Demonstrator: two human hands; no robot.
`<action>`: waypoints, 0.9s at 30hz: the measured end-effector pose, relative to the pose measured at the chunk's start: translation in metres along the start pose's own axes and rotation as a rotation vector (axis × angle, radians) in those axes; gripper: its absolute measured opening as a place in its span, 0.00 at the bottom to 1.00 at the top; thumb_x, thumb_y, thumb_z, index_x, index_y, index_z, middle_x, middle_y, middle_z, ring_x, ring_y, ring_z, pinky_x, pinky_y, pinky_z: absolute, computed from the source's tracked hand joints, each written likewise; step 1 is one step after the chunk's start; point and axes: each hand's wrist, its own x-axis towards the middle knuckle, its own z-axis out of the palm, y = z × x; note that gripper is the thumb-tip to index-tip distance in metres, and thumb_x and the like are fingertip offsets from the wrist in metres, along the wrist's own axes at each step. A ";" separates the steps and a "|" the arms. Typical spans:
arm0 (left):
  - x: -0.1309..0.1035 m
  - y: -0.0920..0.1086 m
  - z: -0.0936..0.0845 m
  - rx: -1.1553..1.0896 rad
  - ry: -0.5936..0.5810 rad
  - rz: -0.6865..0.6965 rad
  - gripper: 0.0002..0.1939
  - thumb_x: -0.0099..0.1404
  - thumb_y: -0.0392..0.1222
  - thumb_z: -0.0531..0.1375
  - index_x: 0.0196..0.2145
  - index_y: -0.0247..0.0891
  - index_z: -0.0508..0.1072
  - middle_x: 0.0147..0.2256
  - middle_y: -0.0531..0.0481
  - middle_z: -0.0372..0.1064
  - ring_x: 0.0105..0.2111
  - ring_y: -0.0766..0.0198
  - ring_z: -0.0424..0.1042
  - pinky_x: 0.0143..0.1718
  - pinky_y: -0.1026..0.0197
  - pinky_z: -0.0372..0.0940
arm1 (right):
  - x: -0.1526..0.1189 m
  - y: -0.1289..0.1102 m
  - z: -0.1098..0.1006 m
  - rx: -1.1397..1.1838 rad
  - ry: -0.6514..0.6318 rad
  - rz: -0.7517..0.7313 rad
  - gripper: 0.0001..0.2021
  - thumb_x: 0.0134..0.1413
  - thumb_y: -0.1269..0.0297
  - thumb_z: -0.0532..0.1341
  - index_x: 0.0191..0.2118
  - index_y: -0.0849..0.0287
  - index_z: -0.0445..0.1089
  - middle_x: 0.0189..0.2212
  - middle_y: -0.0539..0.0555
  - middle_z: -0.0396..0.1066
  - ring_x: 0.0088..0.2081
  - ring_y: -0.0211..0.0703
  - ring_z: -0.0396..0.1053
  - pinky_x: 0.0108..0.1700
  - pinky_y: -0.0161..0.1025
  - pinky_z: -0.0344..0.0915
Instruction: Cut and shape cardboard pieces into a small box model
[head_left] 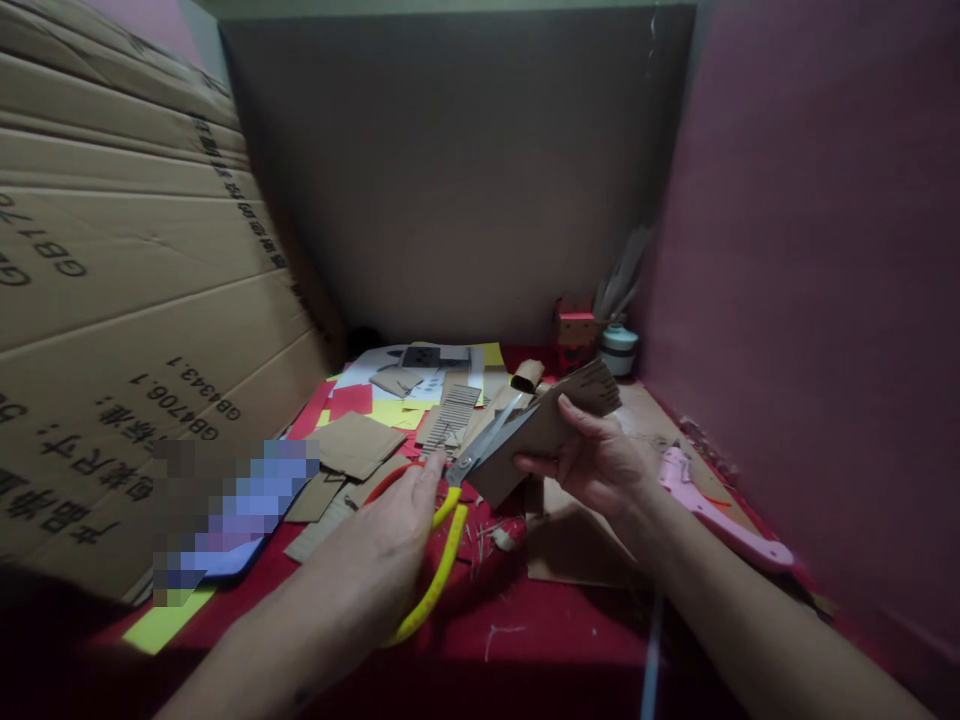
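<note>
My left hand (390, 535) is closed round the handles of a pair of scissors (472, 458) with yellow and red grips; part of the red handle is hidden behind the hand. The scissor blades point up and to the right, against a piece of cardboard (525, 445). That cardboard is held tilted in my right hand (592, 455), thumb on its near face and fingers behind it. Its upper right end looks frayed into strips. Below the right hand, another flat cardboard piece (574, 545) lies on the red tablecloth (540, 625).
A large cardboard box (135, 250) walls off the left side, and a pink glue gun (724, 520) lies at the right. Cardboard squares (360, 445), paper sheets and scraps cover the middle. A light blue jar (618, 350) and a small red-topped box figure (575, 330) stand behind.
</note>
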 end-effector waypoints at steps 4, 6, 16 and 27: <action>0.001 -0.008 0.004 0.045 -0.067 -0.027 0.35 0.60 0.40 0.49 0.64 0.39 0.44 0.62 0.41 0.51 0.59 0.48 0.57 0.55 0.46 0.59 | 0.000 0.000 -0.001 0.001 -0.007 0.019 0.05 0.51 0.69 0.61 0.36 0.56 0.71 0.30 0.54 0.77 0.35 0.50 0.74 0.28 0.51 0.74; 0.001 -0.010 0.006 0.075 -0.077 -0.013 0.35 0.60 0.39 0.48 0.64 0.39 0.42 0.63 0.41 0.49 0.60 0.48 0.54 0.55 0.45 0.58 | 0.000 0.000 -0.001 0.004 -0.015 0.026 0.05 0.51 0.69 0.62 0.36 0.55 0.70 0.30 0.53 0.77 0.35 0.50 0.74 0.29 0.51 0.74; 0.002 -0.008 -0.001 0.210 -0.111 0.045 0.38 0.56 0.35 0.50 0.64 0.30 0.43 0.55 0.32 0.61 0.49 0.49 0.69 0.45 0.50 0.67 | 0.003 0.005 -0.006 0.035 -0.017 0.031 0.06 0.50 0.67 0.64 0.36 0.56 0.71 0.32 0.55 0.77 0.37 0.50 0.73 0.31 0.52 0.74; -0.002 0.002 -0.013 0.164 -0.101 -0.029 0.36 0.60 0.40 0.50 0.64 0.37 0.44 0.59 0.35 0.57 0.51 0.47 0.67 0.48 0.47 0.63 | 0.003 0.006 -0.004 0.058 -0.004 -0.045 0.09 0.46 0.67 0.67 0.36 0.55 0.71 0.32 0.51 0.76 0.39 0.48 0.72 0.40 0.55 0.71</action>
